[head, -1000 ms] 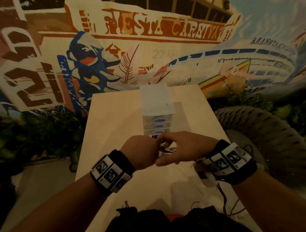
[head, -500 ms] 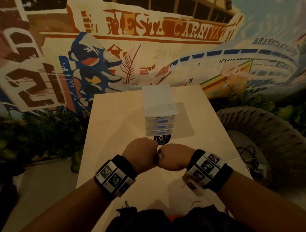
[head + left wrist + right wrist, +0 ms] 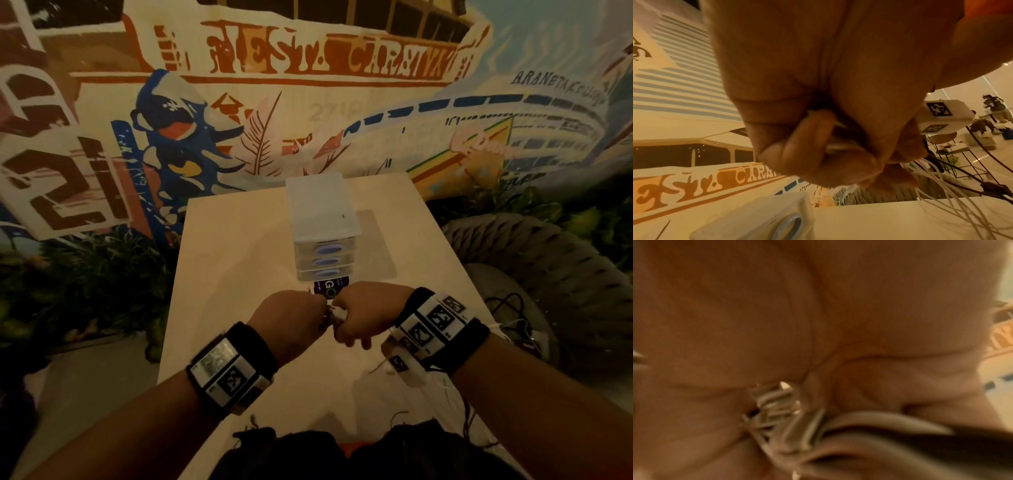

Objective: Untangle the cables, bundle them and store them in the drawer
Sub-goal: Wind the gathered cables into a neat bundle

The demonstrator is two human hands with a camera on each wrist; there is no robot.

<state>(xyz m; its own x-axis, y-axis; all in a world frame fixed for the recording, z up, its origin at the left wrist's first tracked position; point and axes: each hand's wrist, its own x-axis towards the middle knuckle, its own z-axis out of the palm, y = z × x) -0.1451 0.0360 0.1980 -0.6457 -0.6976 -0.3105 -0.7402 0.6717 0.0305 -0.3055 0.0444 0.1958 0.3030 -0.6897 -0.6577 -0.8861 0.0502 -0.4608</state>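
1. Above the near half of the pale wooden rectangular table [image 3: 239,260], the left hand [image 3: 287,320] and the right hand [image 3: 364,313] are held knuckle to knuckle as fists, almost touching.
2. A small bundle of thin white cables [image 3: 777,410] is gripped between the two hands; the fingers of each hand are curled tightly around it.
3. In the left wrist view, loose strands of the same white cables [image 3: 953,191] are seen trailing from the fists down towards the table edge.
4. In the right wrist view, the picture is blurred; only short cable ends pressed into the palm are made out.
5. A small white plastic drawer unit with three translucent drawers and blue oval handles [image 3: 323,240] is placed just beyond the hands; all drawers are seen pushed in.
6. A dark round label [image 3: 329,286] is seen on the table, between the drawer unit and the hands.
7. A painted wall mural [image 3: 308,68] is visible behind the table.
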